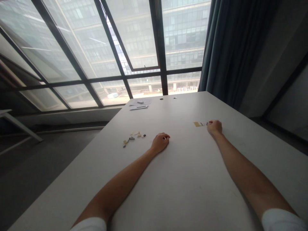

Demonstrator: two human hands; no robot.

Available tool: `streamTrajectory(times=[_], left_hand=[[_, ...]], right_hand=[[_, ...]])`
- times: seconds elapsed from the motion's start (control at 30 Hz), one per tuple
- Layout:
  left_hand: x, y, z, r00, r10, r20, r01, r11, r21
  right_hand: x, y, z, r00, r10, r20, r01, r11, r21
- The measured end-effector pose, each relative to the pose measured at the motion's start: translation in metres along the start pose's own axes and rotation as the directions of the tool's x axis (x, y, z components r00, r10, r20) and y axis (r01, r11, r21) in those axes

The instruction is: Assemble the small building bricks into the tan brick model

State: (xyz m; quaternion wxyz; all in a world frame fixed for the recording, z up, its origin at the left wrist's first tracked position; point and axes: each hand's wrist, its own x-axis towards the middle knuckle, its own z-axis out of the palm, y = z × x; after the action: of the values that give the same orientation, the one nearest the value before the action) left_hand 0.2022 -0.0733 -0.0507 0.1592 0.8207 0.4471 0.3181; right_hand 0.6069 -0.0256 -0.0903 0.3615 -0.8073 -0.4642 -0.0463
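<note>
My right hand (215, 126) rests far out on the table, fingers pinched at a small dark grey piece (207, 124). Just left of it lies a flat tan plate (196, 124), with a narrow grey piece (201, 124) at its right edge; they look like toy building-block parts. Near the middle of the table is my left hand (160, 142), its fingers curled and thumb and forefinger forming a small loop. Whatever that hand holds, if anything, is too small to make out. To its left lie several loose tan and grey pieces, among them a grey one (131, 138).
Papers (139, 106) lie at the far left corner of the white table (183, 179). A dark round spot (161, 99) and a small item (175, 98) are at the far edge. Beyond stand tall windows (141, 35) and a dark curtain (231, 54).
</note>
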Motion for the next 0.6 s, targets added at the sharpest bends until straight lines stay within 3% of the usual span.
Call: streamTrajectory(times=[0.6], left_hand=[[0.0005, -0.0021, 0.0011, 1.000, -0.001, 0.009, 0.001, 1.000, 0.001]], right_hand=[[-0.0009, -0.0016, -0.0018, 0.999, -0.004, 0.045, 0.006, 0.999, -0.037]])
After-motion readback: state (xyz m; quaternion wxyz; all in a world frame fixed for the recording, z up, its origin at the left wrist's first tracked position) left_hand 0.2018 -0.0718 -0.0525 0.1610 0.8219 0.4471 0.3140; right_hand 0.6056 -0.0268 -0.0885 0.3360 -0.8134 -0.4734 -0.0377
